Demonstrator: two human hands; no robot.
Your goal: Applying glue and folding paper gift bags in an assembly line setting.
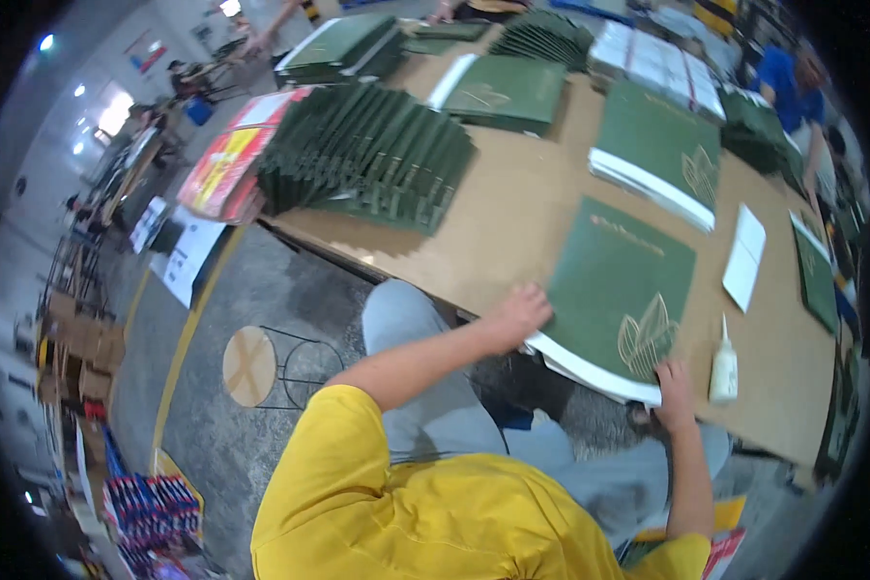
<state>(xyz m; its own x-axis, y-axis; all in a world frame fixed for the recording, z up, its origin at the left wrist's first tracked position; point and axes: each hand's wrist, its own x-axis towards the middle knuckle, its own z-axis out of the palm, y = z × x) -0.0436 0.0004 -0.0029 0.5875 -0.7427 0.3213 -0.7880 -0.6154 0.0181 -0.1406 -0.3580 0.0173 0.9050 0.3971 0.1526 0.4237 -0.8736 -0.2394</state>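
Note:
In front of me a green printed cover sheet (621, 280) with a gold leaf outline and a white lower border lies at the table's near edge, its lower part jutting past the edge. More white edges show under it, so it seems to top a small stack. My left hand (524, 315) has its fingers curled on the sheet's left edge. At the lower right corner, my right hand (675, 389) pinches the white border. A white squeeze bottle (724, 369) with a thin nozzle stands close to the right of that hand.
Several green folded pieces (362, 159) fan out at the left of the table (512, 184). Beyond my sheet lies another green stack (655, 145), with a white card (745, 256) to its right. A round stool (249, 365) stands on the floor. A co-worker in blue (791, 87) is at the far right.

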